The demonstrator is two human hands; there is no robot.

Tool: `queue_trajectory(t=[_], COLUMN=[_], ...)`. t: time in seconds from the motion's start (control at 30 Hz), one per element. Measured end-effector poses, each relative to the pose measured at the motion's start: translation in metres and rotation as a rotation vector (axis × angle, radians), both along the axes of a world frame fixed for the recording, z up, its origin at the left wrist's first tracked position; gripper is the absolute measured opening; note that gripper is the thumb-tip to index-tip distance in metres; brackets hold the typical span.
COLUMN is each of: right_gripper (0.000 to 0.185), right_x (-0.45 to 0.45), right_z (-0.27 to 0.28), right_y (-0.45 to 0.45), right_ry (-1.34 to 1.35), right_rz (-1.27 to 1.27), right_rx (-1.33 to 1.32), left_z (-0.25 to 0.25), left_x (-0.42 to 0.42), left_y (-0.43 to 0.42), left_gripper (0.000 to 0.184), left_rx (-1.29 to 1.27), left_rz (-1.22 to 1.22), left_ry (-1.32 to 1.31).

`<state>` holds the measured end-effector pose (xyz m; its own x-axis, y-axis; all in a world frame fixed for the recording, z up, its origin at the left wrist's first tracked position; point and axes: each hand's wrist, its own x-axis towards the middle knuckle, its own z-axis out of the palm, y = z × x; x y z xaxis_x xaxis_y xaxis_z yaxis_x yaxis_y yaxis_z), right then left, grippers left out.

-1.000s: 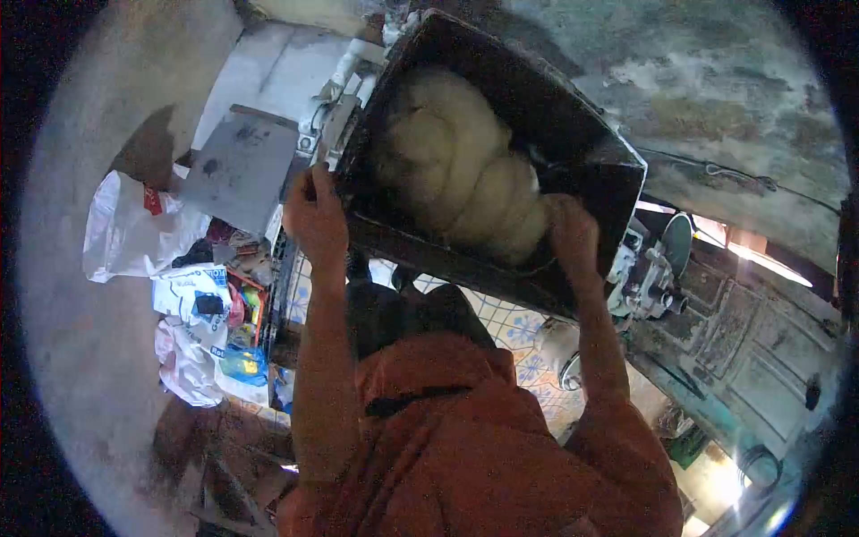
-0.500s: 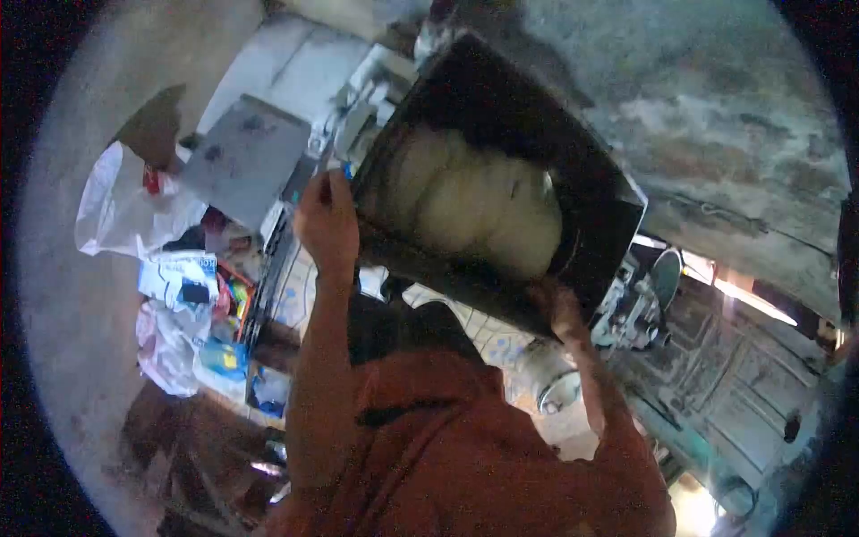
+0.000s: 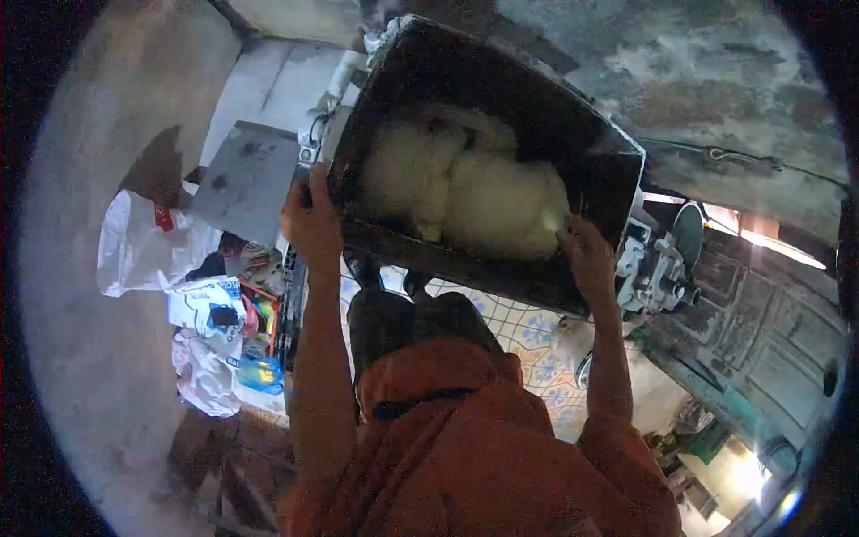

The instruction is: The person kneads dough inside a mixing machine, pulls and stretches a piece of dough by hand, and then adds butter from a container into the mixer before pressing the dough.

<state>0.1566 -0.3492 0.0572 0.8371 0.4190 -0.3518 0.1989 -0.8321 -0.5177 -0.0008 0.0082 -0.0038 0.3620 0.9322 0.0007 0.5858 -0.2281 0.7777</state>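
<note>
A large pale mass like dough (image 3: pixel 483 192) lies folded and slightly blurred in a dark deep trough (image 3: pixel 599 161). At the trough's left front corner is my left hand (image 3: pixel 313 215), its fingers bent near the metal fittings; what they hold, if anything, is hidden. Inside the trough's right part, my right hand (image 3: pixel 588 255) touches the right end of the dough with its fingertips. Its fingers are partly bent and hold nothing that I can make out.
A grey metal plate (image 3: pixel 250 179) lies left of the trough, above white plastic bags (image 3: pixel 152 246) and mixed items. Metal machine parts (image 3: pixel 662 277) stick out at the trough's right end. A panelled wooden surface (image 3: pixel 761 340) stands at the right, patterned tiles (image 3: pixel 528 327) below.
The dough has shifted and changed its folds. My right hand dropped to the trough's front edge, then rose back to the dough. My left hand stayed by the left corner.
</note>
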Motion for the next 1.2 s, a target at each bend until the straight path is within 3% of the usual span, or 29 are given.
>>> queue_trajectory(t=[0.1,0.2,0.5,0.57,0.6,0.67,0.77,0.87,1.0,1.07,1.13,1.2], right_gripper=[0.039,0.039,0.038,0.041,0.041,0.046,0.048,0.051,0.058,0.068,0.073,0.071], right_x=[-0.012,-0.014,0.004,0.009,0.008,0.001,0.004,0.008,0.004,-0.001,-0.013,-0.033], right_z=[-0.002,0.002,-0.036,-0.049,-0.054,-0.023,-0.021,-0.037,-0.043,-0.058,-0.133,-0.158], right_y=[-0.002,0.004,0.011,0.007,0.007,0.051,0.072,0.082,0.113,0.137,0.145,0.171], right_ry=[-0.094,0.017,0.022,-0.597,-0.597,-0.011,0.125,0.048,0.107,0.099,-0.262,-0.346], right_rz=[-0.051,-0.131,-0.013,0.646,0.649,0.062,0.006,0.152,0.155,0.331,0.490,0.475], right_rx=[0.035,-0.032,0.012,-0.102,-0.097,-0.053,-0.080,-0.092,-0.009,-0.139,0.059,-0.059], left_z=[0.007,-0.002,-0.003,0.002,0.006,0.015,0.002,0.004,0.010,0.003,0.006,0.010], left_x=[0.001,-0.001,-0.002,-0.002,-0.002,0.001,-0.002,-0.001,-0.001,-0.001,0.000,-0.001], left_y=[-0.005,-0.003,-0.001,-0.001,-0.002,-0.004,-0.001,-0.002,-0.002,-0.002,-0.002,-0.005], left_gripper=[0.044,0.044,0.043,0.043,0.043,0.042,0.041,0.042,0.041,0.040,0.040,0.041], left_rx=[-0.050,0.069,-0.064,-0.080,-0.098,-0.107,-0.011,-0.016,-0.123,-0.055,-0.072,-0.095], left_rz=[-0.009,0.004,0.018,0.023,0.025,0.010,0.011,-0.005,-0.039,-0.013,-0.018,-0.019], left_ry=[-0.036,0.013,-0.012,0.014,0.038,0.030,0.001,0.004,0.008,0.031,0.001,-0.026])
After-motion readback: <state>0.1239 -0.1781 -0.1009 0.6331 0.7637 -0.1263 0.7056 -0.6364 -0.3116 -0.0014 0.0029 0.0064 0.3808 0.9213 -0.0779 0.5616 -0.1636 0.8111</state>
